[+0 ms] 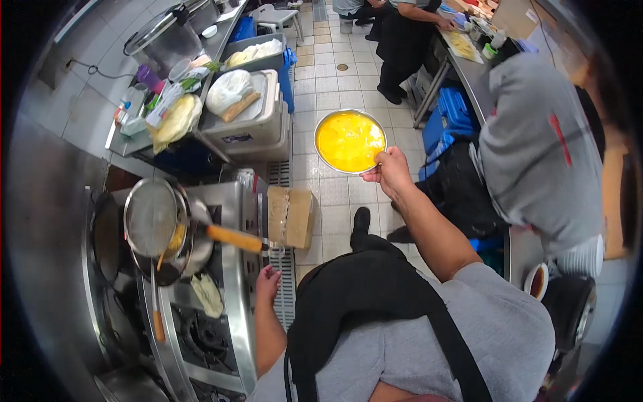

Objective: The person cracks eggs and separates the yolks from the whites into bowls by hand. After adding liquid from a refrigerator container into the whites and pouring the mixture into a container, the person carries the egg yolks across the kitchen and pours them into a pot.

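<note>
Out over the walkway, my right hand (390, 173) grips the near rim of a round metal bowl (317, 149), thumb on top. Yellow liquid that looks like beaten egg (349, 139) fills it. My left hand (268, 285) hangs low beside the stove's front edge, fingers loosely bent and holding nothing. Further left, a round mesh strainer (151, 208) rests over a pot on the stove (231, 295). A pan or ladle handle of orange wood (234, 238) sticks out toward the walkway. A pale cloth (207, 295) lies by the burner.
A cardboard box (289, 218) stands on the floor by the stove. Bins with a plastic bag (230, 90) line the left side. Close on my right, a person in a grey top (536, 134) bends over; another person (408, 47) works at the far right counter.
</note>
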### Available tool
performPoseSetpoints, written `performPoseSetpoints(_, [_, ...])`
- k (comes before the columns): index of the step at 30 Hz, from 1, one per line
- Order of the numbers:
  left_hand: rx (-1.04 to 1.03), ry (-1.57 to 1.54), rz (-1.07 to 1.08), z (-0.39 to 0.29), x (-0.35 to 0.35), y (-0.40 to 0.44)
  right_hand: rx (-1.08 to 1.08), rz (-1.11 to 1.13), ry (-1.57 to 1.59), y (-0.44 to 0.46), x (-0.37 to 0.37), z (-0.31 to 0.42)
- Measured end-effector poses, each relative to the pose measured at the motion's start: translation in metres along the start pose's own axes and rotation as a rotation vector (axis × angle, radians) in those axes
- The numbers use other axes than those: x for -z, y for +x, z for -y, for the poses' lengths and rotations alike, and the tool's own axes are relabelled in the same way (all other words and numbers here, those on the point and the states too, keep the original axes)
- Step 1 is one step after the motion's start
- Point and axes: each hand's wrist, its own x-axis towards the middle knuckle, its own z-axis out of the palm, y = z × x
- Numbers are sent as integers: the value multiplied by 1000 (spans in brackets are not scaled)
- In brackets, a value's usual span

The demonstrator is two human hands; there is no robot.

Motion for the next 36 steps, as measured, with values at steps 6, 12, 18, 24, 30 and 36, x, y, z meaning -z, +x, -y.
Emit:
performPoseSetpoints(6, [-296, 871, -16, 54, -40, 27, 11, -1, 10, 140, -25, 55])
performPoseSetpoints(12, [50, 740, 109, 75, -88, 74, 15, 6, -11, 273, -53, 106])
performPoseSetpoints(18, [105, 682, 110, -14, -120, 190, 51, 15, 8, 406, -77, 144])
performPoseSetpoints(24, [229, -52, -38, -194, -124, 375, 32, -26, -8, 525, -111, 201])
performPoseSetpoints(30, [-49, -130, 2, -508, -153, 493, 33, -1, 23, 645, -137, 258])
performPoseSetpoints(36, [2, -64, -99, -560, -225, 565, 14, 48, -8, 778, -152, 318])
